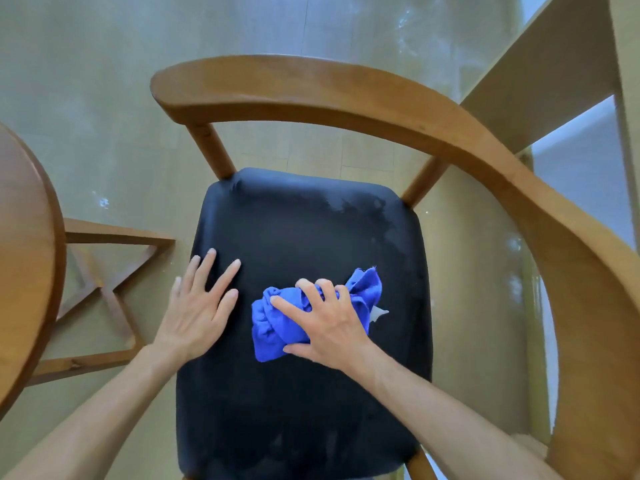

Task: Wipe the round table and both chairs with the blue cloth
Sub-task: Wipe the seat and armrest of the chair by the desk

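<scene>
A wooden chair (346, 95) with a curved backrest and a black padded seat (304, 233) fills the middle of the view. My right hand (329, 323) presses a bunched blue cloth (277, 327) onto the seat, right of centre. My left hand (199, 306) lies flat on the seat's left edge with its fingers spread and nothing in it. A pale dusty patch shows at the seat's far right corner. The round wooden table (24, 258) shows only as a curved rim at the far left.
The table's wooden cross base (110, 292) lies on the floor left of the chair. A light wooden frame (540, 77) stands at the upper right behind the backrest. Pale flooring (104, 98) surrounds the chair.
</scene>
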The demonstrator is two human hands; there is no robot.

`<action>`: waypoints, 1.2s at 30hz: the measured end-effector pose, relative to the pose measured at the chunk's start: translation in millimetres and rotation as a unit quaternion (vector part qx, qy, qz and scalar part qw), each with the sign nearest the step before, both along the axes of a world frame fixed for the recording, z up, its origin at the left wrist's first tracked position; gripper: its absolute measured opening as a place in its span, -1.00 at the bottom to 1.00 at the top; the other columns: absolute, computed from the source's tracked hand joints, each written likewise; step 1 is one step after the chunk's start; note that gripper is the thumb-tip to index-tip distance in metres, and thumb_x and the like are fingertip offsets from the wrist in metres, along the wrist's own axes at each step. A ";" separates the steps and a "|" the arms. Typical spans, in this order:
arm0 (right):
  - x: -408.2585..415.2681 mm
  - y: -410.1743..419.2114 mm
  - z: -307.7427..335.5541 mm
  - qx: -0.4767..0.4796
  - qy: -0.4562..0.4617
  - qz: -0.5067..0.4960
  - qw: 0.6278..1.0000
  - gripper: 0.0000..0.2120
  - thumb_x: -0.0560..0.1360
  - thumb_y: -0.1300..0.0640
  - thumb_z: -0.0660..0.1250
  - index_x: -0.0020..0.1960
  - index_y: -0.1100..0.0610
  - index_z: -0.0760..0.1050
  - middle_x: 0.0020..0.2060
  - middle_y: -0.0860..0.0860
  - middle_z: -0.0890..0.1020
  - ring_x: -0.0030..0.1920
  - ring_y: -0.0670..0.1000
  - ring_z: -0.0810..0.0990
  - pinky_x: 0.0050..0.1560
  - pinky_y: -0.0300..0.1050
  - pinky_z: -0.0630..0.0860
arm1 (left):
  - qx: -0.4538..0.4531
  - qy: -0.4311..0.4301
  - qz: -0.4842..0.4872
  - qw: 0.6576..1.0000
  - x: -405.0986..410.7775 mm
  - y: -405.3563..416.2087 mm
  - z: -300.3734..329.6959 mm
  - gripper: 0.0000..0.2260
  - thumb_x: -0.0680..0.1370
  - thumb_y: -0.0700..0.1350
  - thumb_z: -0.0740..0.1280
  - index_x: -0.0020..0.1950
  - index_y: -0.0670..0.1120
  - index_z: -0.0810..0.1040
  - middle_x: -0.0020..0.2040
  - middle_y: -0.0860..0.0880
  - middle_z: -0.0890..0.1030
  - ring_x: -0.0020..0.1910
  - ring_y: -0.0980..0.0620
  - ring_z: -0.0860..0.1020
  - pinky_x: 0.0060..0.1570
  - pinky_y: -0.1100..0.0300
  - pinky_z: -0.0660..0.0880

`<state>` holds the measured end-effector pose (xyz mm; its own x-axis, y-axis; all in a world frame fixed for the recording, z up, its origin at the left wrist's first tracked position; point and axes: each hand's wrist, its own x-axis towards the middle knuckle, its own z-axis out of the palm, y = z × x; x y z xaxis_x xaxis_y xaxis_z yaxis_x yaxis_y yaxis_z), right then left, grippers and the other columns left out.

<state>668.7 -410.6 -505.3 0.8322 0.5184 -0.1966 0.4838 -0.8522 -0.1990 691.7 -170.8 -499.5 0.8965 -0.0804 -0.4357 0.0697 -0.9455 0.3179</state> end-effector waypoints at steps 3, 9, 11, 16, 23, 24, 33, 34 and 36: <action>-40.0 -8.4 -1.3 0.046 -0.036 0.011 0.998 -0.53 0.30 -0.05 0.30 0.21 -0.05 0.45 0.04 0.09 0.54 -0.19 0.15 0.47 -0.23 -0.03 0.39 | 0.012 -0.018 0.000 1.000 -1.1 -16.4 -11.3 -0.39 0.50 0.25 -0.12 0.54 0.14 0.17 0.58 -0.15 0.01 0.55 -0.21 -0.04 0.43 -0.24 0.11; -24.2 -81.2 5.2 0.077 -0.088 0.192 0.974 -0.72 0.40 0.14 0.25 0.10 -0.05 0.44 -0.05 0.09 0.54 -0.23 0.13 0.46 -0.24 -0.03 0.43 | 0.090 -0.069 -0.026 0.993 -8.6 -27.3 -30.7 -0.46 0.56 0.15 -0.01 0.53 0.05 0.15 0.55 -0.26 0.10 0.48 -0.38 0.09 0.25 -0.44 0.24; 41.9 -107.9 -1.2 0.053 -0.154 0.049 0.985 -0.61 0.34 0.09 0.28 0.17 -0.02 0.42 -0.03 0.16 0.56 -0.21 0.20 0.52 -0.23 0.03 0.48 | 0.094 -0.088 -0.021 0.991 -8.6 -27.4 -38.5 -0.45 0.56 0.16 -0.02 0.55 0.06 0.10 0.57 -0.24 0.04 0.51 -0.36 0.04 0.30 -0.43 0.17; 121.8 -132.5 -12.5 0.014 -0.109 -0.271 0.956 -0.51 0.38 0.00 0.32 0.30 0.04 0.45 0.04 0.19 0.50 -0.06 0.27 0.49 -0.06 0.17 0.47 | 0.100 -0.109 -0.013 0.989 -11.0 -28.6 -50.6 -0.45 0.57 0.15 -0.02 0.55 0.06 0.08 0.57 -0.22 0.01 0.53 -0.32 0.00 0.36 -0.39 0.09; -64.5 -86.0 -4.0 0.007 -0.076 -0.081 0.994 -0.53 0.23 0.08 0.28 0.16 0.00 0.45 0.02 0.15 0.49 -0.21 0.18 0.48 -0.23 0.00 0.41 | 0.096 -0.101 -0.010 0.990 -11.4 -30.8 -46.4 -0.44 0.56 0.16 -0.03 0.55 0.08 0.03 0.58 -0.21 0.00 0.53 -0.31 -0.01 0.38 -0.37 0.06; -99.7 -75.7 0.1 0.010 -0.034 -0.024 0.999 -0.61 0.25 0.09 0.26 0.08 -0.05 0.48 -0.05 0.11 0.52 -0.26 0.14 0.46 -0.28 -0.04 0.40 | 0.094 -0.097 -0.011 0.991 -12.1 -30.6 -45.3 -0.44 0.56 0.16 -0.03 0.55 0.08 0.03 0.58 -0.21 0.00 0.53 -0.31 -0.01 0.38 -0.37 0.07; 56.2 -74.2 -3.6 0.011 -0.137 -0.192 0.972 -0.41 0.26 0.08 0.50 0.25 -0.01 0.42 0.02 0.15 0.48 -0.19 0.21 0.49 -0.26 0.02 0.50 | 0.088 -0.113 -0.002 0.990 -11.1 -30.9 -44.9 -0.44 0.55 0.16 -0.01 0.55 0.09 0.05 0.58 -0.21 0.03 0.53 -0.31 0.01 0.37 -0.37 0.10; 92.1 -61.1 -6.6 0.012 -0.138 -0.307 0.942 -0.44 0.35 0.07 0.46 0.31 0.01 0.39 0.08 0.18 0.46 -0.09 0.25 0.48 -0.16 0.07 0.49 | 0.087 -0.118 -0.001 0.989 -11.5 -30.8 -45.3 -0.44 0.55 0.16 -0.01 0.55 0.09 0.05 0.58 -0.21 0.03 0.53 -0.31 0.01 0.37 -0.37 0.10; 148.6 -28.2 -4.2 0.037 -0.071 -0.498 0.863 -0.52 0.51 0.03 0.29 0.39 0.02 0.29 0.21 0.19 0.37 0.09 0.27 0.41 0.00 0.10 0.45 | 0.088 -0.125 -0.002 0.988 -12.7 -30.6 -47.2 -0.44 0.55 0.16 -0.01 0.55 0.09 0.05 0.58 -0.22 0.02 0.54 -0.31 0.00 0.38 -0.37 0.10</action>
